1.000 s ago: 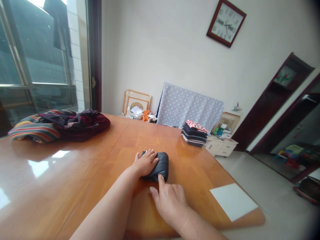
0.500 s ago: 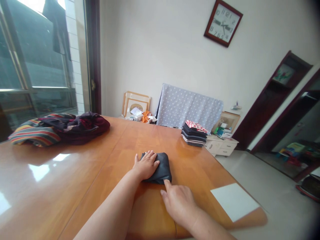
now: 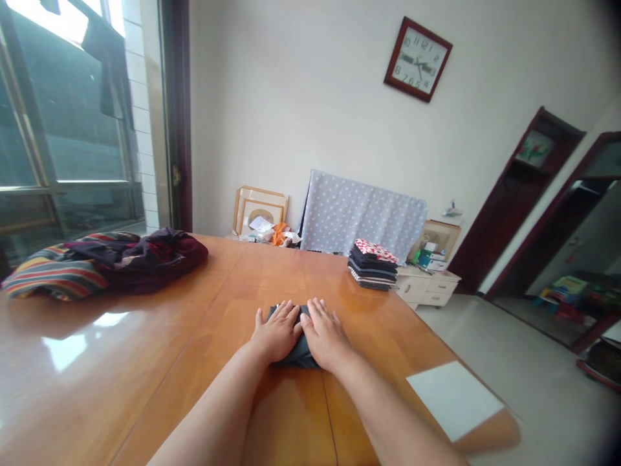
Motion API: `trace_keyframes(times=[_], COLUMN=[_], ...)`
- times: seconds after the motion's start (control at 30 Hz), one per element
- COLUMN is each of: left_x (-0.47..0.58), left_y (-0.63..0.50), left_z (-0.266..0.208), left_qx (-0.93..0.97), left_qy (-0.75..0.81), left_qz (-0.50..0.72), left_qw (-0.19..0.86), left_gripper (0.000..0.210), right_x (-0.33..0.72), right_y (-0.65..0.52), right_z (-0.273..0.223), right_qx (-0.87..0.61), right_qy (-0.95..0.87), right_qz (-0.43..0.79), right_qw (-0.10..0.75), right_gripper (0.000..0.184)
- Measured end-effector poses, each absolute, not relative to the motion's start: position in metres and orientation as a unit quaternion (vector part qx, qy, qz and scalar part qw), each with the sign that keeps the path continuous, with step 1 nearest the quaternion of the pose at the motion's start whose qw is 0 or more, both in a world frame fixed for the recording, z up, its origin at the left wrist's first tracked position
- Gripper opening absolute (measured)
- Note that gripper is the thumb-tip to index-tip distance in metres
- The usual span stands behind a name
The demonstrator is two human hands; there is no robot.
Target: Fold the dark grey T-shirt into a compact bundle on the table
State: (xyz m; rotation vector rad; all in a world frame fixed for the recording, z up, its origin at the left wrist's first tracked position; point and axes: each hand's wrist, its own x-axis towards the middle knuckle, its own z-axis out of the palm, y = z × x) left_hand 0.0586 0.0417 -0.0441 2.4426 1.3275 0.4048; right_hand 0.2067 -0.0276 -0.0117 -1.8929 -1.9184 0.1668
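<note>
A dark folded garment lies on the wooden table in front of me, forming a small, flat bundle. My left hand rests palm down on its left part, fingers stretched out. On its right part lies my right hand, also flat with the fingers extended. Between them the two hands cover most of the cloth, and their thumbs come close together at its middle. Its exact kind cannot be made out.
Farther back on the right stands a stack of folded clothes. A heap of unfolded clothes lies at the left. A white sheet is near the right edge. Beyond the table are a polka-dot cloth and a white cabinet.
My right hand has moved from the near right corner of the garment onto its top, flattening out beside my left hand. The left hand stays on the cloth. The view has tilted slightly upward.
</note>
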Motion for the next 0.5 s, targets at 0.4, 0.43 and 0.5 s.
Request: trace_keyframes(times=[0.4,0.43,0.5], left_x=[0.056,0.056,0.055], left_y=[0.042,0.044,0.05], left_z=[-0.04,-0.04,-0.04], left_qx=[0.858,0.856,0.843], left_qy=[0.447,0.442,0.438], left_qz=[0.147,0.158,0.203], left_qw=[0.207,0.217,0.237], left_gripper=[0.06,0.059,0.057], right_x=[0.221,0.225,0.234], right_y=[-0.022,-0.018,-0.01], right_z=[-0.039,-0.039,-0.037], right_qx=[-0.702,-0.698,-0.689], right_qy=[-0.674,-0.673,-0.667], right_qz=[0.149,0.152,0.143], right_qw=[0.175,0.193,0.246], right_gripper=[0.063,0.062,0.058])
